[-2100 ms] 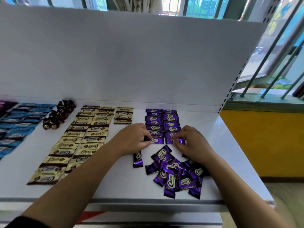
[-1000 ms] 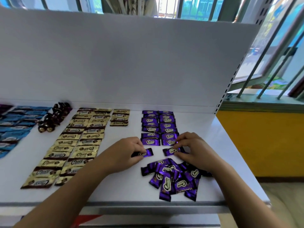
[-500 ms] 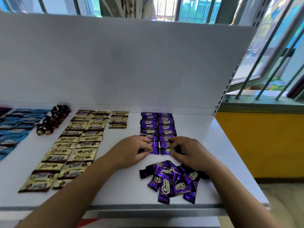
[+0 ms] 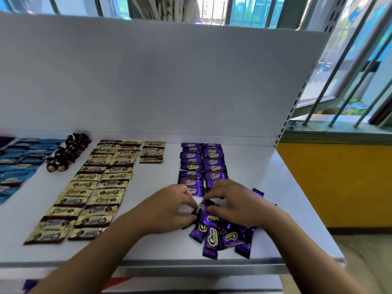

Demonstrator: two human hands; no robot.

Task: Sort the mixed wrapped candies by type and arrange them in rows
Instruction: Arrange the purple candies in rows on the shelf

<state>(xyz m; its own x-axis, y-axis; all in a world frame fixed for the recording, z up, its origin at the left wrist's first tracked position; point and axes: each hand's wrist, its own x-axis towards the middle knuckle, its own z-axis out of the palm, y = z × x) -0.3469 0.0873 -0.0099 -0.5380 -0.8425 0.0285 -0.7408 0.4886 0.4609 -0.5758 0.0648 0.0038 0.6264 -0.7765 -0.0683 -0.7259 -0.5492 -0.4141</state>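
Two columns of purple candies [image 4: 201, 164] run back from my hands on the white shelf [image 4: 282, 194]. A loose pile of purple candies [image 4: 222, 236] lies near the front edge. My left hand [image 4: 169, 209] pinches a purple candy [image 4: 201, 207] at the top of the pile. My right hand [image 4: 239, 204] curls its fingers over the same spot and grips a candy that is mostly hidden under them. One stray purple candy [image 4: 257, 192] lies just right of my right hand.
Gold candies [image 4: 91, 194] form long rows to the left, with a short gold stack [image 4: 152, 152] behind. Dark twist-wrapped candies [image 4: 65, 151] and blue candies [image 4: 17, 164] lie at the far left. A white back panel [image 4: 148, 81] closes the rear; the shelf drops off at right and front.
Both hands set candies at the near end of the purple columns, then drew back toward me onto the top of the loose pile.
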